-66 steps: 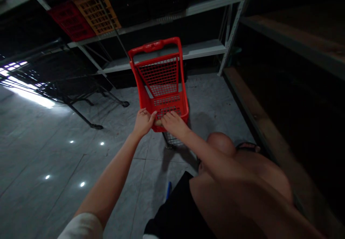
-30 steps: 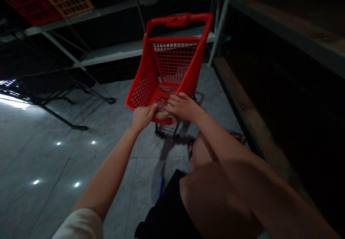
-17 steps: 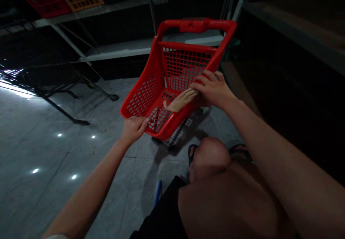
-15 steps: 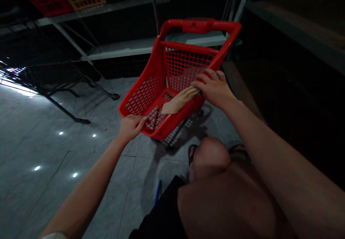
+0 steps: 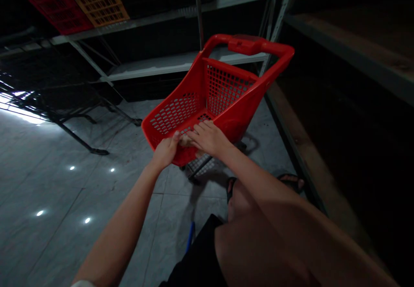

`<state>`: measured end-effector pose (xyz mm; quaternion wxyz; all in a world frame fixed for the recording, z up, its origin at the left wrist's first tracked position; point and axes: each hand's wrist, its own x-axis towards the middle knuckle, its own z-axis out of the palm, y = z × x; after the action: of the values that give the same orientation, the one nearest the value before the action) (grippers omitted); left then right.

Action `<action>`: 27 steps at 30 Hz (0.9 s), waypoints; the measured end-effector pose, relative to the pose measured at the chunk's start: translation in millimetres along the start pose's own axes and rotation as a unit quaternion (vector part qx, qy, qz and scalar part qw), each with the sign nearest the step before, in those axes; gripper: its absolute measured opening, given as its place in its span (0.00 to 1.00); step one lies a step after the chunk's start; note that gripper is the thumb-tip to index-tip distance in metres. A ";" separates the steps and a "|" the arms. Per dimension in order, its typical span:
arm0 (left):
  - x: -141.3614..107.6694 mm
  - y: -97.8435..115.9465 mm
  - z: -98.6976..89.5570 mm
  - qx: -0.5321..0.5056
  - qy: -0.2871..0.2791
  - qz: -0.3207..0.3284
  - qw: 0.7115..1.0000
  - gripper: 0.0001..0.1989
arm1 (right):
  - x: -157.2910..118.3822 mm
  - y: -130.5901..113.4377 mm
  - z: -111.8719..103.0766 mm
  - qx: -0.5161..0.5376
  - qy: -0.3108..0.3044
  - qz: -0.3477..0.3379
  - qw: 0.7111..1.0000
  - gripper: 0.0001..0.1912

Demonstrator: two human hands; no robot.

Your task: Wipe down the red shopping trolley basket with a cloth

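Observation:
A red plastic shopping cart [image 5: 249, 99] with latticed sides stands on the floor before me, its handle at the far right. My left hand [image 5: 166, 151] is closed on the front rim of its basket, thumb on top. Just to the right, my right hand [image 5: 210, 138] presses a tan cloth [image 5: 186, 141] against the rim at the near front corner. Most of the cloth is hidden under the fingers; a bit of it shows between the two hands.
Grey metal shelving [image 5: 155, 68] runs behind the cart, with a red crate [image 5: 54, 4] and a yellow crate [image 5: 97, 0] on it. A dark metal frame [image 5: 74, 132] stands at left. Dark shelves with a wooden edge [image 5: 304, 145] line the right. My legs are close below.
My right hand has slid the cloth along the near rim, leftward and toward the front corner. The left hand still grips the front rim. The cart sits slightly turned.

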<state>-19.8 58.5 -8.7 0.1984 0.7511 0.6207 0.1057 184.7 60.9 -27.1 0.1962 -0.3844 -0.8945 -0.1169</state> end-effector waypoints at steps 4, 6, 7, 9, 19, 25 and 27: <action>-6.9 -4.3 -1.8 -0.053 -0.042 0.011 0.998 0.44 | -25.5 42.7 -11.3 -0.043 -0.011 0.008 0.999 0.11; -12.4 -1.3 -1.7 -0.045 -0.064 0.013 0.997 0.42 | -44.0 66.3 -23.5 -0.075 -0.007 0.049 0.996 0.12; -15.4 0.6 -1.6 -0.036 -0.071 0.015 0.997 0.41 | -53.6 77.2 -30.2 -0.091 0.002 0.076 0.993 0.12; -20.9 3.5 -1.4 -0.016 -0.074 0.025 0.997 0.41 | -71.0 94.6 -42.4 -0.118 0.025 0.130 0.984 0.14; -8.8 -9.0 -10.2 0.172 -0.035 -0.009 0.984 0.41 | -58.2 32.0 -26.5 -0.085 0.062 0.210 0.972 0.16; -6.3 -14.5 -11.8 0.132 -0.070 0.116 0.982 0.36 | -24.5 -16.0 -11.5 -0.038 -0.006 0.094 0.995 0.16; -5.2 -14.9 -9.4 0.131 -0.071 0.133 0.980 0.34 | -31.9 0.6 -17.9 -0.049 -0.026 0.038 0.998 0.15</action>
<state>-38.0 57.3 -6.1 0.1261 0.8521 0.5079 -0.0046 209.8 34.4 -25.1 0.1576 -0.4301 -0.8773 -0.1432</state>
